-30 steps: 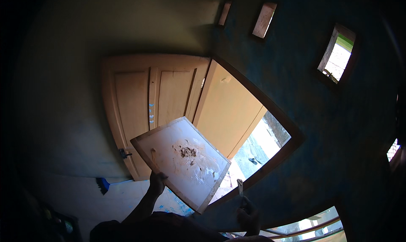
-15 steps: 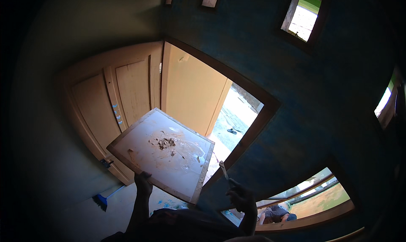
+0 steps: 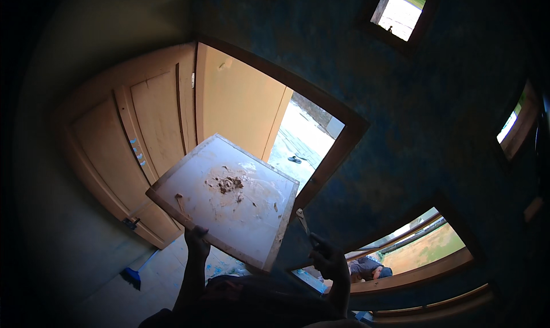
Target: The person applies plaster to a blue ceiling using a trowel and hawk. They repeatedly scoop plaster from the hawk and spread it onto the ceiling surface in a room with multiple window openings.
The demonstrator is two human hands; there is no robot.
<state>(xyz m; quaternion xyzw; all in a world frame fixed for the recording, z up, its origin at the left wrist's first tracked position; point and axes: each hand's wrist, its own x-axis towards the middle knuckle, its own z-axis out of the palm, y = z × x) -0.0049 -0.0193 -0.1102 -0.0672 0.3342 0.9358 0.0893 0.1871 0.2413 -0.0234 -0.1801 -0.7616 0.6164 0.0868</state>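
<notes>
My left hand (image 3: 197, 243) grips the lower edge of a flat white board (image 3: 195, 170) with a worn brownish rim. Its thumb lies over that edge. A clump of brown paste (image 3: 230, 184) sits around the board's middle, with thin smears and small bits spread about it. To the right of the board, my right hand (image 3: 330, 261) is closed round the handle of a narrow-bladed putty knife (image 3: 303, 220). The knife points up and stands apart from the board, with pale residue at its tip. Shade hides most finger detail.
A wooden panelled door (image 3: 157, 107) stands open at the left, beside a doorway to bright paving where a dark sandal (image 3: 295, 159) lies. A blue broom (image 3: 132, 277) rests on the floor. The dark wall (image 3: 355, 173) has a low window, through which a person (image 3: 366, 269) shows.
The doorway, door and windows have shifted left and slightly up in the picture. The board sits slightly higher, with its right corner farther right. Both hands keep their holds.
</notes>
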